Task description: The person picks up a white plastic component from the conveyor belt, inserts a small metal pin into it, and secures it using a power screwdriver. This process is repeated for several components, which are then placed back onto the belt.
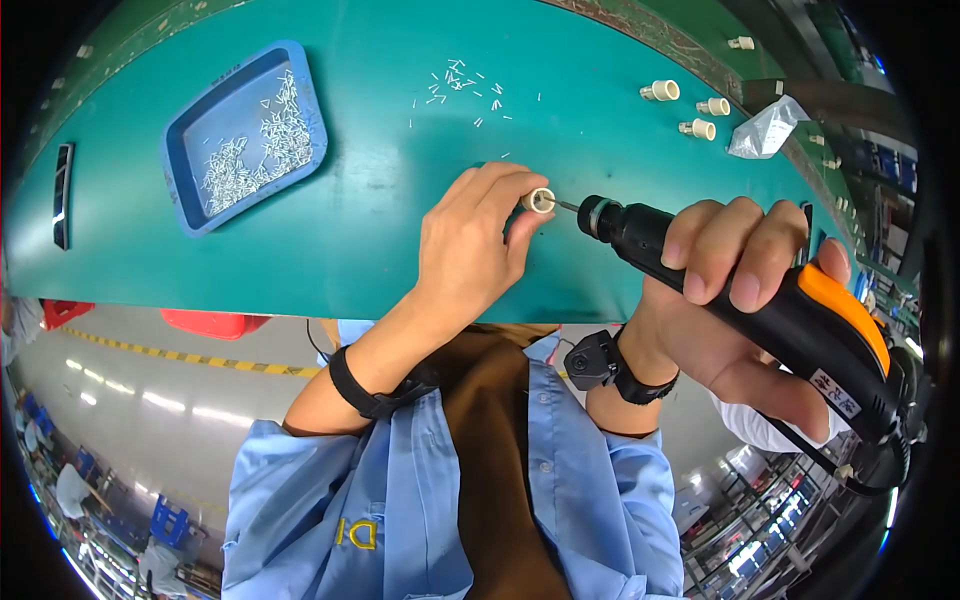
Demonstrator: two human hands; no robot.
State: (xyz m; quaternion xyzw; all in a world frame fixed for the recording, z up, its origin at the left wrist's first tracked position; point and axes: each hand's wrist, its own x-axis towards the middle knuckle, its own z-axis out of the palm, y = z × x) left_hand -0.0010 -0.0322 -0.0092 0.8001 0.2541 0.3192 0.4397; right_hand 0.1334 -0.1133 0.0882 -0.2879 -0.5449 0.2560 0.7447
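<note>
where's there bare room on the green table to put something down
Bare green table lies between the blue tray and the left hand, and between the tray and the dark strip at left. Crowded: the top middle, with loose white pins; the right, with cream fittings, a plastic bag, and the right hand holding a screwdriver.

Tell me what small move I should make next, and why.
Probably align the slim metal bit squarely with the cream cylindrical fitting: your left hand pinches the fitting, your right hand grips the black-and-orange power driver, and the bit points at the open end, but seating can't be judged.
</note>
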